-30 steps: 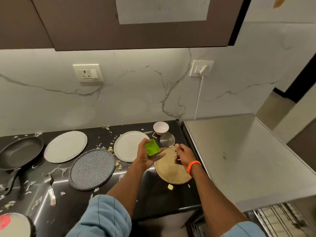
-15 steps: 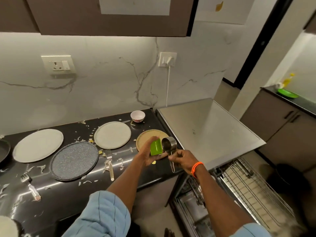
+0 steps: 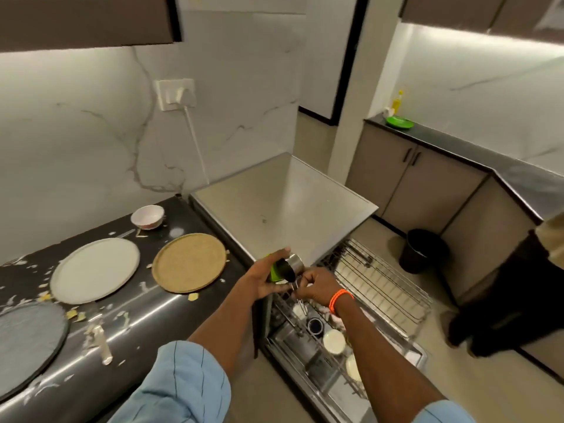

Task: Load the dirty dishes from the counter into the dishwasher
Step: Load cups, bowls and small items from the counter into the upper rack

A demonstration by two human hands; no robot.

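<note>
My left hand (image 3: 265,277) grips a small green cup (image 3: 276,274) together with a steel cup (image 3: 294,264), held just past the counter's right end. My right hand (image 3: 317,288), with an orange band at the wrist, pinches thin metal cutlery (image 3: 300,300) that hangs down under the cups. Below both hands the dishwasher's (image 3: 308,364) lower rack is pulled out and holds several white dishes. Its upper wire rack (image 3: 381,279) is also drawn out to the right. On the black counter (image 3: 146,312) lie a tan plate (image 3: 189,262), a white plate (image 3: 94,274), a speckled grey plate (image 3: 27,340) and a white bowl (image 3: 147,216).
Food scraps and a piece of cutlery (image 3: 102,343) litter the counter. The dishwasher's steel top (image 3: 283,206) sits right of the counter. A black bin (image 3: 422,250) stands on the floor, and a dark figure (image 3: 512,288) is at the right edge.
Both hands have carried the green cup, steel cup and cutlery rightward off the counter to above the pulled-out dishwasher racks. My view has swung right.
</note>
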